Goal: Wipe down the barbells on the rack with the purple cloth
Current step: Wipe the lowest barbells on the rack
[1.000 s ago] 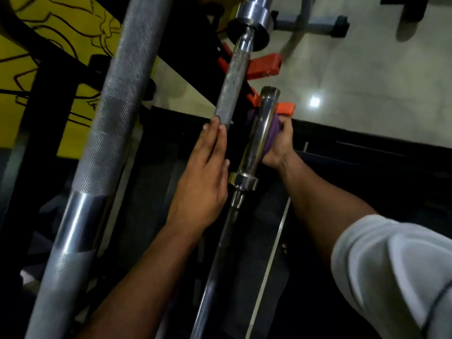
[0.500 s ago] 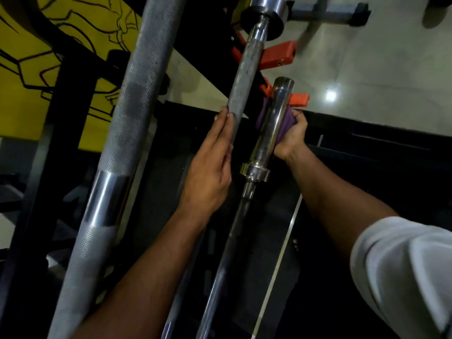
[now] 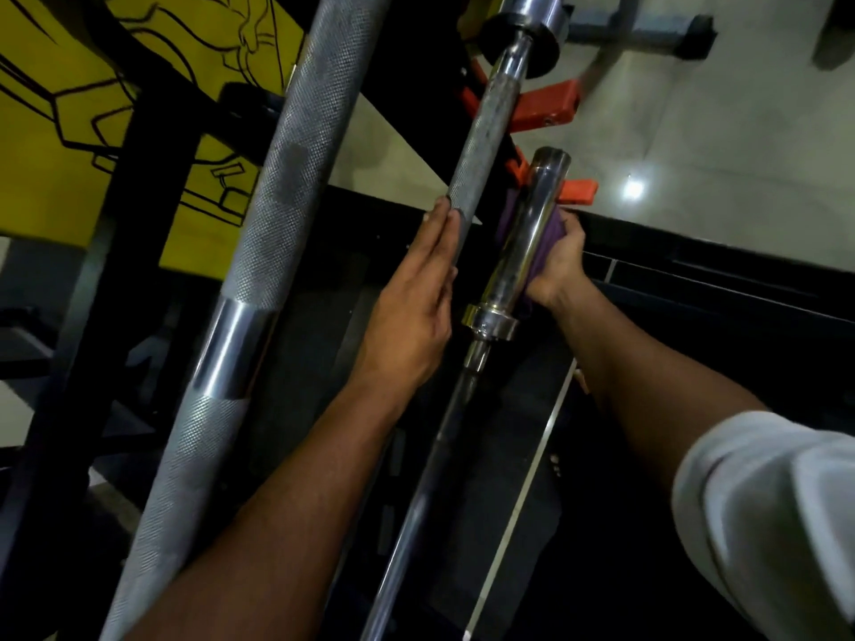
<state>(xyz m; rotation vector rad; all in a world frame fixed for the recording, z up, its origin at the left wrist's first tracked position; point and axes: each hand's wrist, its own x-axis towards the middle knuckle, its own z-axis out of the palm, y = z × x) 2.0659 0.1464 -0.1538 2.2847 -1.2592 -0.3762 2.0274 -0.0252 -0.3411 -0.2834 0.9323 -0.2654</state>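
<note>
Three steel barbells stand upright in the rack. The nearest one is thick and knurled, running down the left. A middle barbell has a knurled shaft, and my left hand lies flat against its lower part, fingers straight and together. The right barbell's chrome sleeve ends at a collar, with its thin shaft continuing downward. My right hand presses the purple cloth around the back of that sleeve. Most of the cloth is hidden behind the sleeve.
Orange rack pegs stick out behind the bars. A black rack post stands at the left before a yellow wall mural. Pale tiled floor and a bench base lie at the upper right; black mats lie below.
The view has drifted slightly, so bars and hands sit a little higher and further right in frame. My right hand with the cloth stays on the sleeve; my left hand keeps resting on the middle bar.
</note>
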